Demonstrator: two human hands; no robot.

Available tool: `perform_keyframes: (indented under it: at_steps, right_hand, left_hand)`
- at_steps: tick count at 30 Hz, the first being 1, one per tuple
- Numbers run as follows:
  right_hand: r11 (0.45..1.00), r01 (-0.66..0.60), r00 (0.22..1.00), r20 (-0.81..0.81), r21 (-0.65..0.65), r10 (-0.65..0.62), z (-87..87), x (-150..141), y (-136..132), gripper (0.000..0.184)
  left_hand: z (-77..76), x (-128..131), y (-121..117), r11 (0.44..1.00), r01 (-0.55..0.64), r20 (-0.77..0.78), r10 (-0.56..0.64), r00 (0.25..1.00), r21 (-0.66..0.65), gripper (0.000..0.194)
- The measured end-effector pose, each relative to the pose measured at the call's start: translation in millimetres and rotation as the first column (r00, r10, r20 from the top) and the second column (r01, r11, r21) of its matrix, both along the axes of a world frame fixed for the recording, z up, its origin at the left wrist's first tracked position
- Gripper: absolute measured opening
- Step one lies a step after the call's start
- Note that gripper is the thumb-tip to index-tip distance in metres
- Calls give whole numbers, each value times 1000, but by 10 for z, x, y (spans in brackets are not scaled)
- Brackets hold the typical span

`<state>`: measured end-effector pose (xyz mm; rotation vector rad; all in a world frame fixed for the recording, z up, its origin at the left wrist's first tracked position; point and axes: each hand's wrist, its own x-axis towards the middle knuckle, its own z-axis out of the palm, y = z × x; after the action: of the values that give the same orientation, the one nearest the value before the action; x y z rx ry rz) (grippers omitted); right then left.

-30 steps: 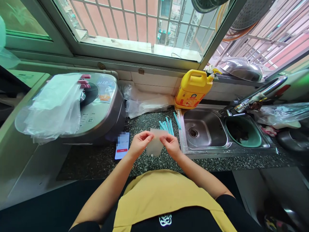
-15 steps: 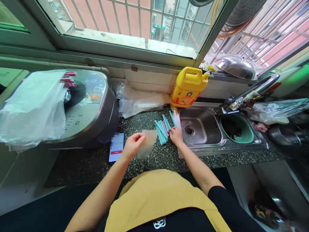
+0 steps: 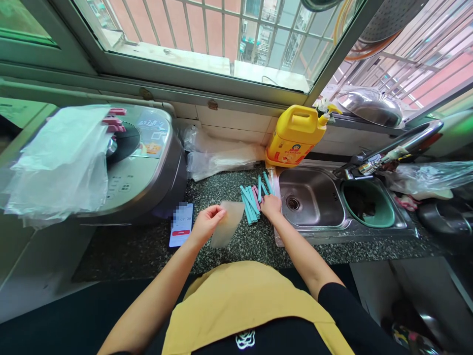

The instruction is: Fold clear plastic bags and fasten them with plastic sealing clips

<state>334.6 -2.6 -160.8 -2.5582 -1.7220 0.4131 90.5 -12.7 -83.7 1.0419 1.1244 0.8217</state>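
Note:
My left hand (image 3: 209, 222) pinches a small translucent plastic bag (image 3: 228, 226) by its upper left edge; the bag hangs over the speckled counter. Beside the sink's left rim, my right hand (image 3: 271, 206) has its fingers closed at the lower end of a teal bag clip (image 3: 259, 188). Its fingertips are partly hidden. Just left of that hand lies a loose pile of teal bag clips (image 3: 250, 204), with pink clips (image 3: 255, 195) among them. Another teal clip (image 3: 268, 182) rests against the sink edge.
On the left, a rice cooker (image 3: 148, 170) carries plastic bags (image 3: 62, 158) with pink clips. A phone (image 3: 181, 226) lies before it. More plastic bags (image 3: 225, 160) lie along the wall. A yellow jug (image 3: 295, 135) stands behind the steel sink (image 3: 314, 197), which holds a green basin (image 3: 384, 217).
My right hand has let go of the bag and moved right to the clips, where a teal clip has shifted at its fingers. My left hand keeps the bag, now farther left.

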Motion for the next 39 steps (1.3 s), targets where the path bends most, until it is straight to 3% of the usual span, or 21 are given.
perform_keyframes:
  at_steps: [5,10,17,22,27,32,39]
  right_hand:
    - [998,52,996,-70,-18,-53,28,77,5,15]
    - [993,116,966,-233,-13,-116,-1,193,-185,16]
    - [981,56,928,-372,185,17,-73,-118,-443,14]
    - [954,-38,928,-343,296,143,-146,-460,-380,4]
    - [935,-203,956,-149,290,253,-287,-685,-441,13]
    - [933,-209,960,-120,293,252,-381,-787,-480,18]
    - [927,-180,956,-162,328,243,-465,-793,-463,20]
  left_hand:
    - [-9,4,9,999,0,24,1,1000,-33,33]
    - [-26,-9,6,999,-19,44,21,999,-47,35]
    - [-16,22,-9,999,-15,38,16,999,-37,36]
    - [-47,38,-9,1000,-5,29,5,1000,-24,37]
    - [-166,-4,-4,997,-40,1,40,999,-59,39]
    - [-211,11,-15,998,-34,-5,34,999,-55,38]
    - [-136,52,-14,999,-12,-5,12,1000,-39,37]
